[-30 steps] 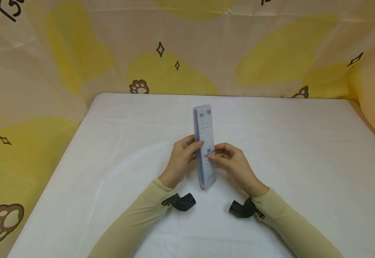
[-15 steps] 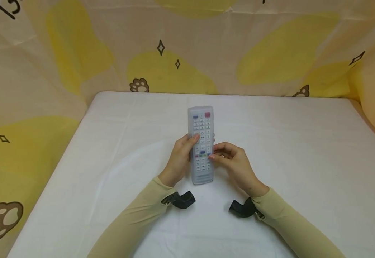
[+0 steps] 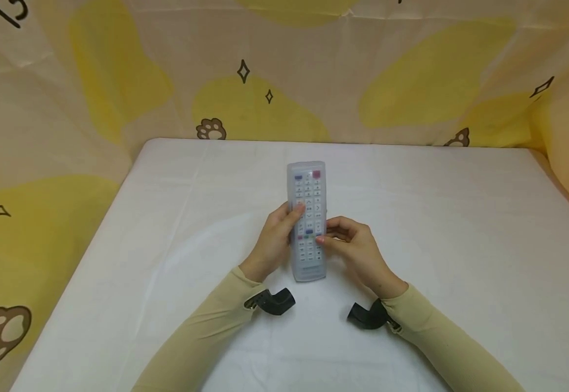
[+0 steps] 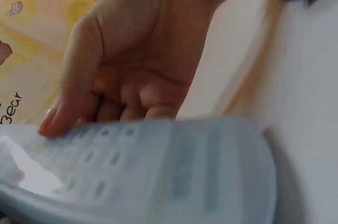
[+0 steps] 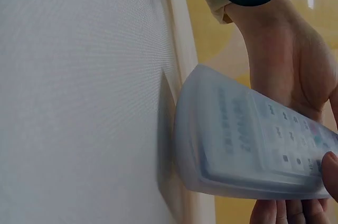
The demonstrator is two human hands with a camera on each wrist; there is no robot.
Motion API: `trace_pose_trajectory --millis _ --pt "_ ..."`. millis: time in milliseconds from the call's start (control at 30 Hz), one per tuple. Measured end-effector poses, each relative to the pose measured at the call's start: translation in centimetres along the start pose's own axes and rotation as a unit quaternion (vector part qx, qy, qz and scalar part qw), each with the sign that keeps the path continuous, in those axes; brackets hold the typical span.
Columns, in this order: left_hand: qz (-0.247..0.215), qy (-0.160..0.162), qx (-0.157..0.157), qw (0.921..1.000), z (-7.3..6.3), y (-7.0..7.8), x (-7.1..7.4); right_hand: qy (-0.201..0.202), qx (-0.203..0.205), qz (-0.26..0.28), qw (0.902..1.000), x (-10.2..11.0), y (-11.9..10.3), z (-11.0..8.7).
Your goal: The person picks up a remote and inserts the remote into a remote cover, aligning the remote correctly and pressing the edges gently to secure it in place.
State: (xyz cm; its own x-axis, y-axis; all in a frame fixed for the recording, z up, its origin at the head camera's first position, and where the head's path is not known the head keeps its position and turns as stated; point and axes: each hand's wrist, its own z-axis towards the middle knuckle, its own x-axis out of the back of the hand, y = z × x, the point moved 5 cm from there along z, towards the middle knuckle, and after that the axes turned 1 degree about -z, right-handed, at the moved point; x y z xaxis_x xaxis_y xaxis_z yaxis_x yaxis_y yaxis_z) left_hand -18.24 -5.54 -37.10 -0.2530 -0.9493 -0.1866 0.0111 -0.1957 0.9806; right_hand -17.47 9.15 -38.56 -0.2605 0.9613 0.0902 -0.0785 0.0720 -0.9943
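A white TV remote control (image 3: 308,190) in a translucent cover stands lengthwise in both hands, its button face turned to the head camera. My left hand (image 3: 271,244) grips its left side, thumb on the buttons and fingers mostly hidden behind. On the lower right edge, my right hand (image 3: 363,253) pinches the remote, thumb on the face and other fingers curled beside and partly behind it. In the left wrist view the cover's end (image 4: 222,171) is close and blurred, with the right hand (image 4: 137,39) beyond it. The right wrist view shows the remote (image 5: 232,139) lifted off the white surface.
A white cloth-covered table (image 3: 436,218) spreads out under the hands. Behind and to the left hangs a yellow patterned curtain (image 3: 284,65). Black wrist cameras (image 3: 276,302) jut inward from both beige sleeves (image 3: 206,332).
The remote has turned from showing its left side to facing the head camera, then shifted very slightly right. Both hands have stayed nearly in place on it.
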Motion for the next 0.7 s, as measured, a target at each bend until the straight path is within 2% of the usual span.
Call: trace_pose_trajectory --millis 133,233,400,700 --pt "0.072 0.04 -0.005 0.9966 0.3 -0.1 0.5 0.022 -0.004 0.006 0.9997 0.4 0.1 0.0" --pt "0.084 0.052 -0.01 0.9951 0.3 -0.2 0.7 0.043 -0.004 0.012 0.999 1.0 0.1 0.1" --pt "0.088 0.047 -0.048 0.9938 0.1 -0.1 0.5 0.07 0.019 0.01 0.9973 1.8 -0.4 0.3" --pt "0.097 0.02 -0.124 0.9873 -0.1 0.6 -0.1 0.097 0.058 0.042 0.9927 2.3 -1.2 0.3"
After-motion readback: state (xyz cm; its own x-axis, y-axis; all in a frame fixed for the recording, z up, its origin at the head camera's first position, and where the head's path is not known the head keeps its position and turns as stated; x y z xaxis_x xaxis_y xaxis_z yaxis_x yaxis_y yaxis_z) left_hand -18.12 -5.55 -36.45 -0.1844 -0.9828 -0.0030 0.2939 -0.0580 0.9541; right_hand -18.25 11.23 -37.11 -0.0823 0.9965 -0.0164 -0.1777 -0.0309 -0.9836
